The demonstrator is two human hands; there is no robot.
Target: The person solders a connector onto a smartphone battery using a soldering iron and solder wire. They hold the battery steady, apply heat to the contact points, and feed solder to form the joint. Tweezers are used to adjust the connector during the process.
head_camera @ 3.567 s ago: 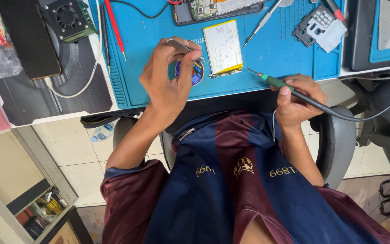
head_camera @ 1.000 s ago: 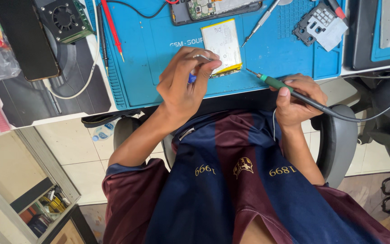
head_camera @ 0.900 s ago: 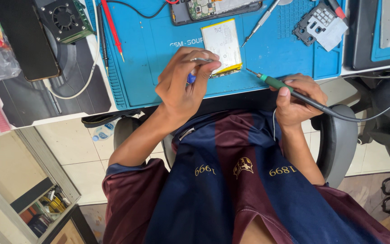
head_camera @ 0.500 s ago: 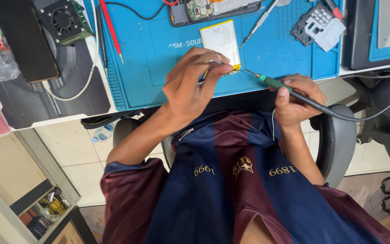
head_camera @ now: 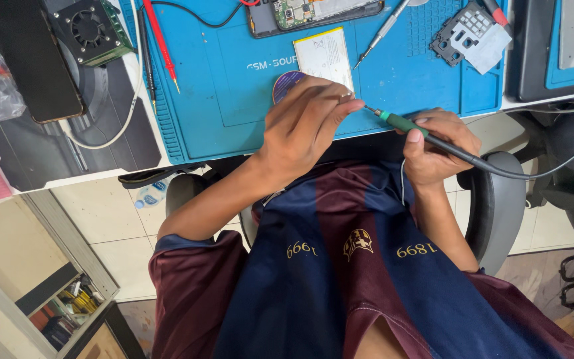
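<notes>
Left hand (head_camera: pixel 303 126), centre frame, fingers curled over the blue mat (head_camera: pixel 234 100), pinching something too small to tell. Right hand (head_camera: pixel 436 146), just right, gripping green-handled soldering iron (head_camera: pixel 400 123), tip toward left fingertips. Battery (head_camera: pixel 323 56) above.

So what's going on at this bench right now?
A seated person works over a blue repair mat. The right hand holds a green-handled soldering iron, its tip pointing toward the left hand. The left hand's fingertips reach over the mat beside a white flat battery and a small round purple tin; whether they pinch anything cannot be told. An opened phone lies further up the mat.
</notes>
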